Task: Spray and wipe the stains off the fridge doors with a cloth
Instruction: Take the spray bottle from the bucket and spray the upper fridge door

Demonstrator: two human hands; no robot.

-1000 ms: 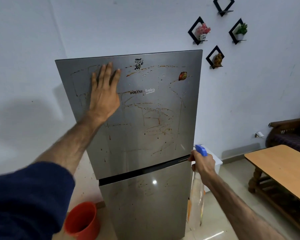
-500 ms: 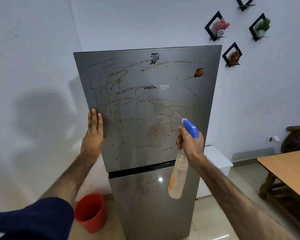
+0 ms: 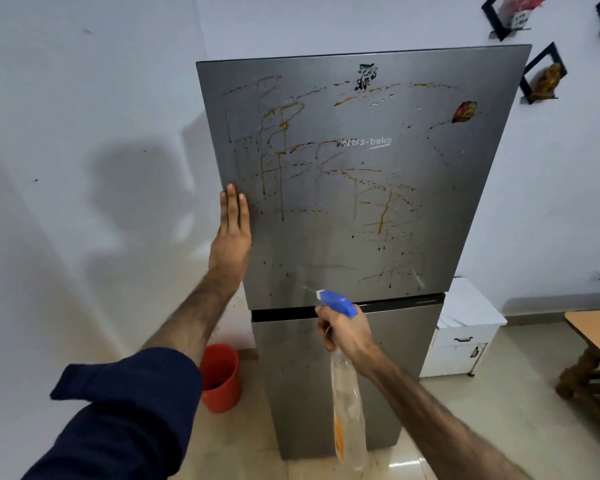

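The silver two-door fridge [image 3: 354, 209] stands against the white wall, its upper door [image 3: 413, 188] streaked with orange-brown drips and spatter. The person's left hand [image 3: 232, 230] lies flat on that door's left edge, fingers straight and together, holding nothing. The right hand [image 3: 345, 332] is curled round the neck of a clear spray bottle [image 3: 347, 410] with a blue trigger head [image 3: 336, 301], nozzle pointing at the door's lower part, just above the dark gap between the doors. A red bucket [image 3: 220, 375] sits on the floor left of the fridge, and a white cabinet [image 3: 465, 337] stands on its right.
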